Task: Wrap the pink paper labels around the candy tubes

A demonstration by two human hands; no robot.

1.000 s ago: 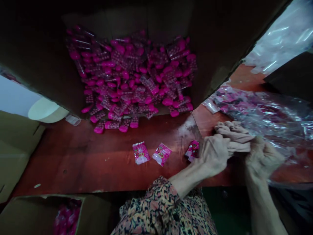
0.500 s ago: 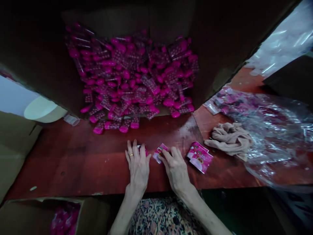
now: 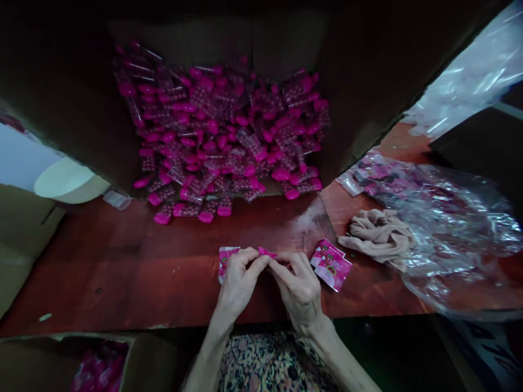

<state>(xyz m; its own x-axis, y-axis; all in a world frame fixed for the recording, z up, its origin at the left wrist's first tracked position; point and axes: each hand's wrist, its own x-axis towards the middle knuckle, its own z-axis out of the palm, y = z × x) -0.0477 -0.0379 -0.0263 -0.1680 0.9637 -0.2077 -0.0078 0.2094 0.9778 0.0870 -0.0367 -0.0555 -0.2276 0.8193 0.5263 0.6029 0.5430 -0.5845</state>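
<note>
Between my two hands a small pink printed label (image 3: 266,252) is pinched, mostly covered by fingers. My left hand (image 3: 241,275) grips it with thumb and forefinger from the left. From the right, my right hand (image 3: 297,280) pinches it too, the fingertips of both hands nearly meeting. Another pink label (image 3: 224,260) lies flat on the table just left of my left hand, partly hidden by it. A few overlapping pink labels (image 3: 333,267) lie to the right of my right hand.
A large cardboard box (image 3: 359,92), open towards me, holds many pink-capped clear bottles (image 3: 212,144) of small balls, some spilling onto the red table (image 3: 122,267). A beige cloth (image 3: 378,237) and clear plastic bag (image 3: 453,228) lie right. A white bowl (image 3: 69,182) stands left; another box (image 3: 133,362) sits below.
My right hand has picked up the middle label from the table. My left hand has moved right off the other label, and both hands now hold the lifted one.
</note>
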